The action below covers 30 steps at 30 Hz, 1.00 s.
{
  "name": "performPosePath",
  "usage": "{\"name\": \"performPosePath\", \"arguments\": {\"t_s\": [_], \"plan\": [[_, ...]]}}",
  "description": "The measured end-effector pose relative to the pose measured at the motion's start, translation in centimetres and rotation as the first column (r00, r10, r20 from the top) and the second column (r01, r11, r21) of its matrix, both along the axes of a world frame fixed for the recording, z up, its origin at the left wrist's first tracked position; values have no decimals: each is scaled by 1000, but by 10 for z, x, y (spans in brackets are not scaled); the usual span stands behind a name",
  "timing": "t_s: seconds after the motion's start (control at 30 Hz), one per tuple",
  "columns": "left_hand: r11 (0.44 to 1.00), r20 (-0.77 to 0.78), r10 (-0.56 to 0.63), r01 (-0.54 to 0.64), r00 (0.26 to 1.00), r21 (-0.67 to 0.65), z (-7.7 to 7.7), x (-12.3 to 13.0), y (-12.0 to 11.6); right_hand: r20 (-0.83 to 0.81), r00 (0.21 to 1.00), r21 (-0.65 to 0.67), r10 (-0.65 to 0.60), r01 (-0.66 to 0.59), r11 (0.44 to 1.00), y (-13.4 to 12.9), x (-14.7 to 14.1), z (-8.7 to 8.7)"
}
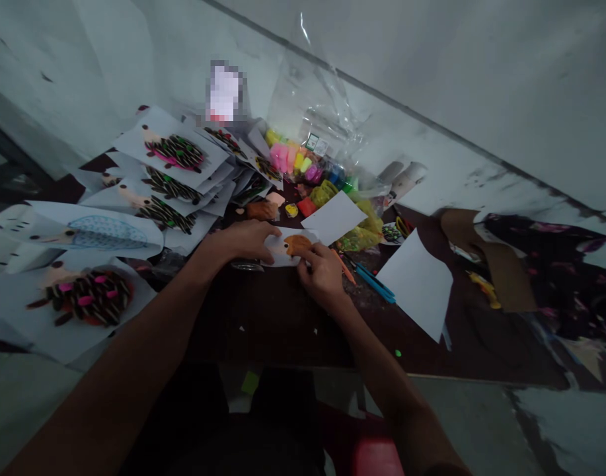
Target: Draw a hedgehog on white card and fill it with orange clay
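Two bare hands are working over one small paper card [283, 254] at the middle of a dark tabletop [273, 324], with one orange clay shape [297, 245] sitting on the card. The left hand [243, 241] is lying across the card's left end, its grip partly closed and its fingers [267, 231] pressing on the paper. The right hand [322, 272] is closing on the card's lower right edge, its grip nearly shut, with its fingertips [307, 258] touching the paper just beside the clay. Around them, about eight hedgehog pictures [176, 151] are lying in an overlapping spread to the left, most showing dark, spiny bodies; one hedgehog outline [107, 233] is carrying a blue patterned body instead. Two loose white paper sheets [416, 284] are resting to the right of the hands, one of them touching the card's upper edge. Behind the card, one transparent plastic bag [322, 112] is standing against the wall, beside a cluster of bright modelling clay packs [293, 158]. Two blue pens [375, 283] and one orange pencil [343, 266] are lying just right of the right hand. Two paper rolls [402, 182] are leaning near the wall, while one brown cardboard piece [491, 258] is lying at the far right.
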State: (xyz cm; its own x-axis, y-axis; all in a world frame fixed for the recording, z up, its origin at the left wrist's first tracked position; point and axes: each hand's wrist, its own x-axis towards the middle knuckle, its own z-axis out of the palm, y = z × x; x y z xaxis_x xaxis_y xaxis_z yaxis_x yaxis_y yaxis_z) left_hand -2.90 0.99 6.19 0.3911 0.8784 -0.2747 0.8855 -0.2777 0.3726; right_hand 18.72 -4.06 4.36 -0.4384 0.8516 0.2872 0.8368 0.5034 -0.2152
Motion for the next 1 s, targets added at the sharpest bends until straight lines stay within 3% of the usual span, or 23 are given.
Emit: {"name": "performPosePath", "arguments": {"t_s": [0.17, 0.4, 1.0], "plan": [[999, -29, 1, -2, 1000, -33, 3, 0, -1, 151, 988, -14, 23, -21, 1000, -4, -3, 1], [999, -21, -9, 8, 1000, -37, 2, -1, 0, 238, 970, -2, 57, -58, 998, -9, -7, 1], [1000, -39, -7, 6, 999, -23, 3, 0, -1, 208, 977, 57, 34, -47, 997, -11, -2, -7]]}}
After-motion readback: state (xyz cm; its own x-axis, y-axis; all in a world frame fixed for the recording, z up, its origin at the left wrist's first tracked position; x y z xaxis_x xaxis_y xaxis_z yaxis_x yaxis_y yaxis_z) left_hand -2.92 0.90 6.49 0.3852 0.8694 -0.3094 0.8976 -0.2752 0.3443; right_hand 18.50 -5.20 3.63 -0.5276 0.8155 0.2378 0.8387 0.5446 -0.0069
